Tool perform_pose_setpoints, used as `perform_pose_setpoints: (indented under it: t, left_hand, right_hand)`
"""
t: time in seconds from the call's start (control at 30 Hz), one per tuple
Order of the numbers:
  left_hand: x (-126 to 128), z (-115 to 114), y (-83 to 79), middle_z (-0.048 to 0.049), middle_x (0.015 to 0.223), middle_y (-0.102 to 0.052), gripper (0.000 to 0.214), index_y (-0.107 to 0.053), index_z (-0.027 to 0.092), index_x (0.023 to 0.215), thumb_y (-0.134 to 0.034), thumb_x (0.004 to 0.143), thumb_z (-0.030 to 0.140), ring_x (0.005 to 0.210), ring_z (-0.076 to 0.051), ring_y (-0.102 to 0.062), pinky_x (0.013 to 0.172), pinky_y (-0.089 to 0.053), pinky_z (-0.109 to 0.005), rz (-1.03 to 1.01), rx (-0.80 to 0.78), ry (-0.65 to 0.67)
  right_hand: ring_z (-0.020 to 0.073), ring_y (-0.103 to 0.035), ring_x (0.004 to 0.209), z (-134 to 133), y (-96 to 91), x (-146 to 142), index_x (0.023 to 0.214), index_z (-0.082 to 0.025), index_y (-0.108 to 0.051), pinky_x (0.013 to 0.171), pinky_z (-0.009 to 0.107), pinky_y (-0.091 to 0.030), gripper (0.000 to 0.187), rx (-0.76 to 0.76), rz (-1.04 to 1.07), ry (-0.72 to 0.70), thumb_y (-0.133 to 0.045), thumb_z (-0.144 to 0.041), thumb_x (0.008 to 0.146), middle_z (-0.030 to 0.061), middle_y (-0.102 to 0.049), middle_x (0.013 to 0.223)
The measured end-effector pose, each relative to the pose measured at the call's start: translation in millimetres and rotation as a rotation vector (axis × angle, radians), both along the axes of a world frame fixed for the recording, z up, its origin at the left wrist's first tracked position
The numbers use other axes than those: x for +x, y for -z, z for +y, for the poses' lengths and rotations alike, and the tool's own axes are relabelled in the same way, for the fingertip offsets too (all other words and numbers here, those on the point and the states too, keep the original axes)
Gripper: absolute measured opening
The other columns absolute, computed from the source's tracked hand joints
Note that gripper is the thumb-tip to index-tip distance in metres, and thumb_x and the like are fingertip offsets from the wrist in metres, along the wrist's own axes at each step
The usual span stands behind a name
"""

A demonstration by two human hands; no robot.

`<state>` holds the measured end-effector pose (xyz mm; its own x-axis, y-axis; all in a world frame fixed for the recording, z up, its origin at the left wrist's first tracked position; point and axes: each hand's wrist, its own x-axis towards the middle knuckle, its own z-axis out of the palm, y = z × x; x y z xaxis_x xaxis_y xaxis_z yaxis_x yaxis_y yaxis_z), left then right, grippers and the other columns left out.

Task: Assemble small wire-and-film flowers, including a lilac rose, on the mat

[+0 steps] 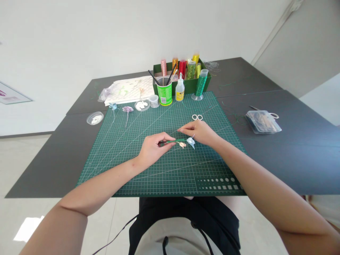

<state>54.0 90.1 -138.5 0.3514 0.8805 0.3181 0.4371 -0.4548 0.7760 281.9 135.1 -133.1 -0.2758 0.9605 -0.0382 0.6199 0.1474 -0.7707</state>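
My left hand (156,147) is closed in a pinch on a thin stem (180,140) wrapped in green, which lies sideways over the cutting mat (143,170). A small cream flower (182,145) and a pale blue flower (190,142) are at the stem's right end. Just above them, my right hand (198,131) has thumb and forefinger pressed together; what they pinch, perhaps a fine thread, is too small to make out. White-handled scissors (197,117) lie right behind my right hand, their blades hidden.
Behind stand a green can (165,92) of brushes, a glue bottle (180,88), a green thread spool (201,84) and a box (190,86) of spools. A blue flower (113,107), a purple flower (128,109) and dishes of white pieces (142,105) lie left; a plastic case (262,122) sits right.
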Motion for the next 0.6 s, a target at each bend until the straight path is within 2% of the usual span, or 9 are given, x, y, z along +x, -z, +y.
perform_pose_setpoints:
  t: [0.17,0.3,0.4,0.47,0.53,0.6]
  left_hand:
    - [2,1,-1.6,0.0006,0.076,-0.074,0.013,-0.078,0.022,0.094,-0.075,0.089,0.033,0.063,-0.012,-0.061,0.059,-0.049,-0.024,-0.093,-0.039,-0.037]
    - [2,4,-3.7,-0.002,0.087,-0.078,0.013,-0.076,0.02,0.095,-0.072,0.09,0.031,0.074,-0.014,-0.071,0.07,-0.057,-0.026,-0.178,-0.08,-0.055]
    - [1,7,-2.6,-0.0045,0.096,-0.08,0.018,-0.076,0.02,0.102,-0.071,0.091,0.033,0.084,-0.017,-0.074,0.08,-0.059,-0.029,-0.244,-0.128,-0.08]
    - [0,10,-1.0,-0.0057,0.098,-0.08,0.024,-0.076,0.02,0.109,-0.071,0.091,0.035,0.086,-0.018,-0.075,0.083,-0.06,-0.031,-0.281,-0.163,-0.115]
    - [-2,14,0.5,-0.0062,0.097,-0.081,0.028,-0.076,0.019,0.113,-0.071,0.091,0.037,0.087,-0.019,-0.075,0.084,-0.06,-0.032,-0.306,-0.181,-0.148]
    - [-3,17,1.4,-0.0063,0.098,-0.081,0.028,-0.077,0.02,0.112,-0.072,0.091,0.037,0.09,-0.02,-0.076,0.087,-0.06,-0.034,-0.314,-0.185,-0.172]
  right_hand:
    - [0.0247,-0.074,0.089,1,4.5,1,0.095,-0.019,-0.086,0.08,0.036,-0.055,0.02,-0.014,0.017,-0.001,-0.066,-0.023,0.09,0.0092,-0.083,0.096]
    - [0.0193,-0.067,0.07,1,7.3,2,0.082,-0.018,-0.084,0.065,0.03,-0.047,0.017,0.038,0.014,-0.023,-0.068,-0.022,0.088,0.0047,-0.076,0.072]
    - [0.0148,-0.055,0.056,0,6.7,1,0.071,-0.016,-0.08,0.055,0.028,-0.036,0.026,0.068,-0.049,-0.016,-0.068,-0.03,0.09,0.0002,-0.063,0.055]
    - [0.0153,-0.058,0.058,-1,5.3,0,0.078,-0.016,-0.082,0.057,0.029,-0.039,0.026,0.057,-0.047,-0.043,-0.066,-0.031,0.092,0.001,-0.069,0.061]
    - [0.0184,-0.069,0.073,-2,3.8,-1,0.092,-0.018,-0.084,0.067,0.03,-0.048,0.022,0.036,-0.006,-0.082,-0.064,-0.026,0.093,0.0042,-0.08,0.081]
    - [0.0216,-0.074,0.086,-3,2.2,-1,0.099,-0.019,-0.085,0.078,0.033,-0.052,0.022,0.011,0.015,-0.115,-0.064,-0.024,0.093,0.0064,-0.083,0.098]
